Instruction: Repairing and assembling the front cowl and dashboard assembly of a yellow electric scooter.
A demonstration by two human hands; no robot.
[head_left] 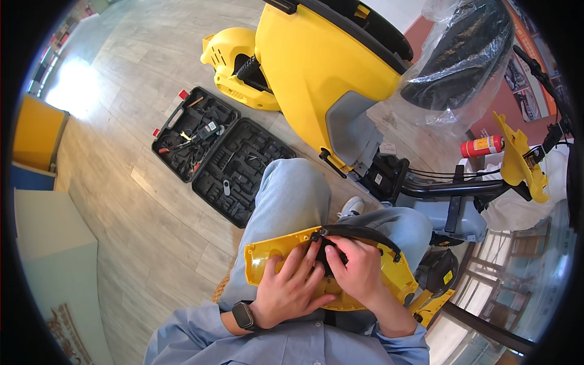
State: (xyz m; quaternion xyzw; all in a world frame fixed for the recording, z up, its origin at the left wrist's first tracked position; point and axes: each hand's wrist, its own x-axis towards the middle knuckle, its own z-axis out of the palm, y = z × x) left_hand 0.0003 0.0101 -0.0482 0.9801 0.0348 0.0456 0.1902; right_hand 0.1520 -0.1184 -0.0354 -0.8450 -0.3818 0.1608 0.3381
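Left grip (283,296) touches yellow panel (263,258), knee (297,179) partly hiding toolbox (249,159).

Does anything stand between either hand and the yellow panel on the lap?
Nothing visible does. The left hand lies spread over the yellow panel, with the right hand beside it. The black curved strip runs along the panel's far edge, leaving both hands' approach clear.

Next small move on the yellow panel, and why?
I'd probably check the left end of the black curved strip for play with the right hand, left hand bracing the yellow panel: both hands are close to that end, and they partly hide whether it's seated.
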